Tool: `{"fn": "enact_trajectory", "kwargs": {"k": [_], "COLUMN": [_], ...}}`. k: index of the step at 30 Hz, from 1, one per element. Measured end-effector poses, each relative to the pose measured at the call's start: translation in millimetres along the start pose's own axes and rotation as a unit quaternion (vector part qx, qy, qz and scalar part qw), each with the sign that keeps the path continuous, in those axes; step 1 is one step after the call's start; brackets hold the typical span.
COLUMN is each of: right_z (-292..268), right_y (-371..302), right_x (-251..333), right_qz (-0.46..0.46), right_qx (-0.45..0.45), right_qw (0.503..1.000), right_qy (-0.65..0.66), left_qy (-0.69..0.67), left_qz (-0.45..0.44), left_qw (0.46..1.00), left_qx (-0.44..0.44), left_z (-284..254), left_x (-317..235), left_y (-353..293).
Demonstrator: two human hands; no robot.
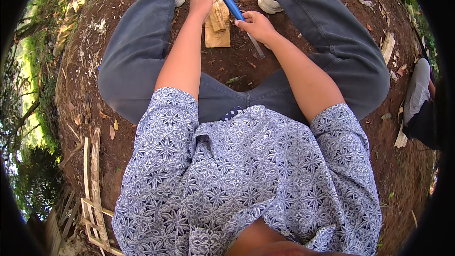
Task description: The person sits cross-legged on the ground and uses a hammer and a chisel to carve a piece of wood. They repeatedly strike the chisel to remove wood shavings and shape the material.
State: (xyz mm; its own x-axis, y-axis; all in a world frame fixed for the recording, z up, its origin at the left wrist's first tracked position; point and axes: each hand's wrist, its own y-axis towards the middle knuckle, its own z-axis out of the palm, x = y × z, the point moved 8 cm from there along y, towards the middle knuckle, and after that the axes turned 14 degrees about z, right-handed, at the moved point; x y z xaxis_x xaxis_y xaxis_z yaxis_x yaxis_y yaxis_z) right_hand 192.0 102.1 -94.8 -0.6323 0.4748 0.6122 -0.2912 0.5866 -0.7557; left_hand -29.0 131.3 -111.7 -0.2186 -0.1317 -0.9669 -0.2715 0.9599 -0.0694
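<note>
1. Left hand (203, 2): curled at the far end of a wood piece (218, 21); I cannot tell how firmly it grips.
2. Board (217, 41): flat on the soil (226, 64), under the wood piece.
3. Blue-handled tool (231, 6): slanting beside the board, metal blade toward the person.
4. Right hand (257, 24): closed around the tool, near the blade.

A person is wearing a loose, short-sleeved shirt (256, 170), its white-and-navy floral print running across torso and sleeves (166, 130). Dark grey trousers (135, 52) with visible seams are covering the legs; white shoes (269, 4) are enclosing the feet, dark fabric showing at the ankles.
</note>
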Motion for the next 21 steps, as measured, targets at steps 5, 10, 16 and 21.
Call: {"fn": "enact_trajectory", "kwargs": {"k": [5,10,16,21], "right_z": [-13.3,-5.1,10.9,9.0], "right_y": [-16.5,-14.9,-29.7,-68.2], "right_x": [17.4,5.4,12.0,32.9], "right_qz": [-0.116,0.042,0.158,0.169], "right_qx": [-0.146,-0.011,0.168,0.192], "right_qw": [0.961,0.998,0.95,0.967], "right_qy": [-0.205,-0.037,0.211,-0.001], "left_qy": [0.444,0.387,0.209,0.421], "left_qz": [-0.084,-0.103,-0.044,0.007], "left_qw": [0.892,0.915,0.973,0.892], "left_qx": [-0.022,0.055,0.085,0.165], "left_z": [-5.9,-3.2,-44.1,-63.6], "left_x": [27.3,38.0,-11.3,-86.8], "left_y": [13.5,21.9,15.3,-34.5]}}
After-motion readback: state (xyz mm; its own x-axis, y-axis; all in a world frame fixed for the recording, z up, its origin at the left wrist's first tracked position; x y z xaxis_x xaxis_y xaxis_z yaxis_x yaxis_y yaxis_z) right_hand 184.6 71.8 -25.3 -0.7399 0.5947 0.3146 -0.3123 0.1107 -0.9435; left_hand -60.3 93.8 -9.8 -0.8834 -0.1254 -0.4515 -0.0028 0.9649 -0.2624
